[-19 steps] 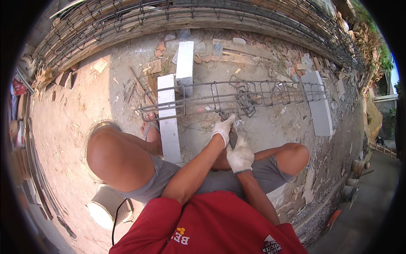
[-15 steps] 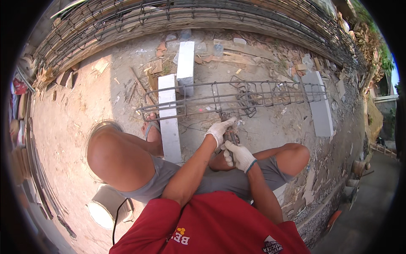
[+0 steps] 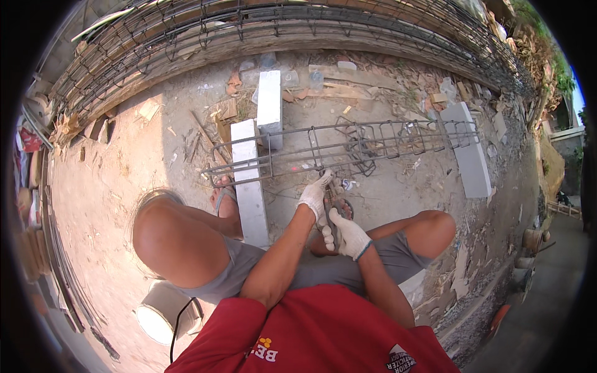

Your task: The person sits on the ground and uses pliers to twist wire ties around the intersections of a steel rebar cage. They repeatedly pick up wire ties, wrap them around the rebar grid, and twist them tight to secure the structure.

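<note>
A rebar cage point(image 3: 292, 165) of thin dark bars and square stirrups lies across white blocks in front of me. My left hand point(image 3: 316, 195), in a white knit glove, is at the cage's near lower bar, fingers closed; what they pinch is too small to make out. My right hand point(image 3: 349, 236), gloved too, is closed around the handles of a dark metal tool point(image 3: 330, 217) that looks like pincers. Its upper end reaches up beside my left hand, near the bar. My sandaled foot is right behind the tool, partly hidden by my hands.
Two white blocks point(image 3: 250, 186) point(image 3: 270, 102) stand at the cage's left end, and a grey-white block point(image 3: 466, 152) bears its right end. Loose stirrups point(image 3: 360, 155) lie by the cage. More rebar cages point(image 3: 249, 22) line the far side. A white bucket point(image 3: 161, 314) stands at lower left.
Both hands have shifted slightly left, and the tool now stands more upright between them. The right hand has turned a little around its handles. The cage's left end appears slightly lower in view.
</note>
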A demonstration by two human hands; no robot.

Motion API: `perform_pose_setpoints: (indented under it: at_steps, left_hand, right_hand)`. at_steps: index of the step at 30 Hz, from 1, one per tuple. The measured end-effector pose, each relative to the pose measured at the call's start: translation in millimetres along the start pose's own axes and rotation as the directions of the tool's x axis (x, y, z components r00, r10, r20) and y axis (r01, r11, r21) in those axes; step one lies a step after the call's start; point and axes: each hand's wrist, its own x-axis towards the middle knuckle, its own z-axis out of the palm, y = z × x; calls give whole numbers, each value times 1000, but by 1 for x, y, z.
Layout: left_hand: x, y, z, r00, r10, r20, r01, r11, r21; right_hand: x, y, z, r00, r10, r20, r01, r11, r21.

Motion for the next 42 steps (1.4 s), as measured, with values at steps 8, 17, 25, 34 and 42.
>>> perform_pose_setpoints:
  at_steps: [8, 17, 25, 34, 42]
  left_hand:
    - [29, -23, -63, 994, 66, 85, -52, 987, -153]
    - [31, -8, -128, 891, 431, -141, -83, 461, 883]
    - [-30, 21, -74, 927, 354, -128, -191, 735, 650]
    - [-56, 12, -79, 982, 186, -18, -179, 962, 205]
    - [-75, 30, -78, 869, 491, -57, -377, 734, 565]
  right_hand:
    - [-9, 10, 29, 993, -32, 115, 27, 999, 42]
    - [-10, 13, 84, 995, 3, -95, 23, 962, 272]
    - [77, 37, 60, 556, -754, -350, 258, 557, -790]
    - [30, 9, 98, 759, -637, -130, 416, 630, -656]
    - [27, 1, 114, 869, -462, -180, 311, 791, -528]
